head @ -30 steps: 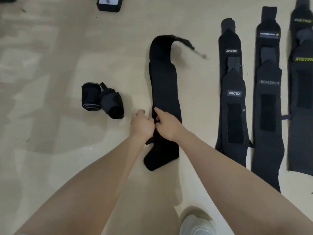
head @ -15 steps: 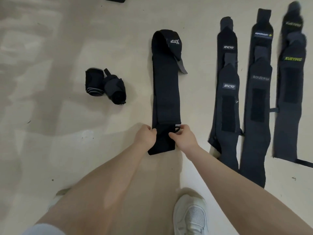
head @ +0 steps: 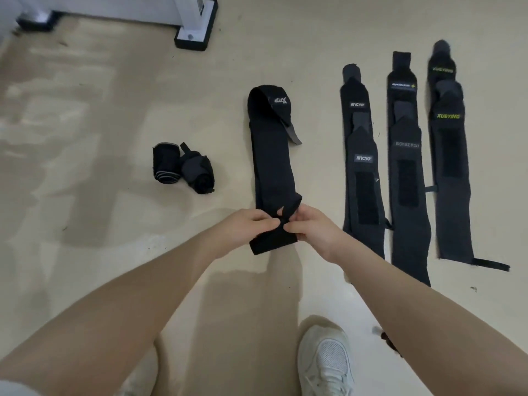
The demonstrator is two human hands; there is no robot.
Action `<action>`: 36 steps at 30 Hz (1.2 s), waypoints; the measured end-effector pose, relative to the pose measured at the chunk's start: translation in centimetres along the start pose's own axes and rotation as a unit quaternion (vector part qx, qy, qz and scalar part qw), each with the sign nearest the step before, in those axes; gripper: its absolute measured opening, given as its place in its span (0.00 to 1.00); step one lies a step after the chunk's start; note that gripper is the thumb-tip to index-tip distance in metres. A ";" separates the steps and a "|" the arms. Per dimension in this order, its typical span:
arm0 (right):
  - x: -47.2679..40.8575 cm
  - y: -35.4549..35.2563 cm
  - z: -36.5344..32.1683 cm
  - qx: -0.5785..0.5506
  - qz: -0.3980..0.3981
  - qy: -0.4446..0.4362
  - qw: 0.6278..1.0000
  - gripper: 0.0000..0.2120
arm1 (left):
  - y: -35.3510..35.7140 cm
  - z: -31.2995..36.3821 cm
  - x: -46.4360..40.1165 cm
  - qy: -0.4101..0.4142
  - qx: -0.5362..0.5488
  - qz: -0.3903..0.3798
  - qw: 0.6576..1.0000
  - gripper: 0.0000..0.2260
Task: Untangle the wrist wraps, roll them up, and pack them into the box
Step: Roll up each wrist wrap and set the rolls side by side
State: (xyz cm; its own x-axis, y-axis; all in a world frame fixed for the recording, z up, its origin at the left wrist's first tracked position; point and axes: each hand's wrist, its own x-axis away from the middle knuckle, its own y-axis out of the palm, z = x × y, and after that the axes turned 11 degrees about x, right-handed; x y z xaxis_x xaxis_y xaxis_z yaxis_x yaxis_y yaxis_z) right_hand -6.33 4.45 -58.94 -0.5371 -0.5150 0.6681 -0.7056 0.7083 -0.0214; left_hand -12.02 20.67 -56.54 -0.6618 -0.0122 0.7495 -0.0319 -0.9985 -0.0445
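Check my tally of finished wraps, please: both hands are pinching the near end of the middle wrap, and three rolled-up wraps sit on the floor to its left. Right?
Not quite: the head view shows two rolled-up wraps there, not three. The rest holds: the left hand and right hand pinch the near end of the middle wrap.

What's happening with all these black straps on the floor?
A person is bent over a long black wrist wrap, both hands, left hand and right hand, pinching its near end to start rolling it. Two rolled wraps lie to the left; three flat wraps wait on the right.
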 end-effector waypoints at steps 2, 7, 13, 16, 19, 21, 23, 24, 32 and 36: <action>1.1 -0.6 -1.9 -0.007 0.000 -0.034 0.999 0.13 | -1.1 1.3 1.3 0.035 0.018 -0.042 0.998 0.08; 3.3 -0.9 -4.4 -0.014 -0.013 -0.064 0.998 0.10 | -2.5 2.9 2.9 0.102 -0.036 -0.061 0.992 0.11; 3.6 -0.5 -3.4 -0.050 0.039 -0.041 0.997 0.03 | -2.4 2.4 2.2 0.192 -0.156 -0.062 0.967 0.10; 3.1 -0.2 -2.2 -0.020 0.083 0.013 0.996 0.11 | -1.9 1.5 1.7 0.204 -0.164 -0.038 0.964 0.06; 2.5 0.5 -1.4 0.066 0.160 0.050 0.984 0.13 | -1.4 0.1 1.1 0.184 -0.152 -0.023 0.971 0.06; 2.6 1.2 -1.0 0.188 0.232 -0.013 0.954 0.23 | -1.1 -1.0 0.6 0.160 -0.127 -0.020 0.979 0.06; 2.8 1.5 -0.4 0.326 0.233 -0.144 0.905 0.24 | -0.6 -2.1 0.2 0.132 -0.072 -0.033 0.988 0.08; 2.8 1.6 0.0 0.388 0.203 -0.193 0.878 0.20 | -0.3 -2.5 0.0 0.119 -0.042 -0.037 0.991 0.08; 1.8 1.2 2.4 0.489 0.087 -0.140 0.856 0.14 | 0.9 -4.3 -1.0 0.061 0.091 0.022 0.994 0.03; 1.2 0.9 2.5 0.441 0.074 -0.116 0.887 0.13 | 1.0 -5.1 -1.1 0.073 0.061 0.001 0.995 0.07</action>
State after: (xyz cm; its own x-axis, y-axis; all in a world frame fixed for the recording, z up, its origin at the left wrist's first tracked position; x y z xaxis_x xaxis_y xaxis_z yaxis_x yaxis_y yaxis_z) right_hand -8.78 3.30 -60.00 -0.6624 -0.6062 0.4401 -0.6510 0.1752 -0.7386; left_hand -15.11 19.99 -60.77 -0.7642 -0.0143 0.6449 0.0538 -0.9977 0.0417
